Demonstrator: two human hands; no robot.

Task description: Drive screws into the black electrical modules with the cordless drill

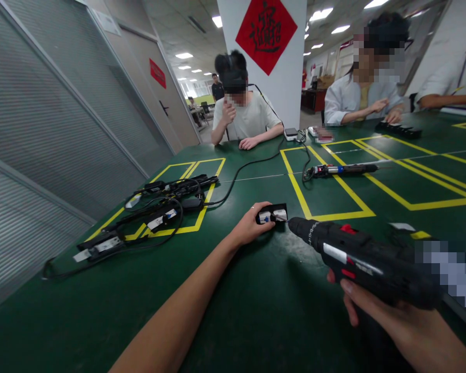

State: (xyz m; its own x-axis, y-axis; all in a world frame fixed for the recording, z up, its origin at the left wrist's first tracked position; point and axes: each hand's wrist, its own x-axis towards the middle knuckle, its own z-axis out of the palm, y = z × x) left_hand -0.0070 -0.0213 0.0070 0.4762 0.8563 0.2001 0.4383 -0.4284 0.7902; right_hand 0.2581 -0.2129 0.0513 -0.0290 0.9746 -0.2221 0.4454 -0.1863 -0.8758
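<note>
As the head camera looks across a green tabletop (275, 321), the left hand (251, 226) grips a small black casing (275, 206) on it, near mid-view; the right hand (384, 308) is wrapped around a black cordless drill (359, 259), its bit at the casing's right end. Black cabled devices (192, 205) lie leftward, across yellow tape (202, 213).

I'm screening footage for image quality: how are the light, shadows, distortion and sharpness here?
Head view: the ceiling lights burn out to white; head view: pale glare marks the green table below the tip of the power drill, with shadow beside it; head view: the glass partition leans, perhaps from a wide lens; head view: lettering on the power drill is too unclear to read.
</note>
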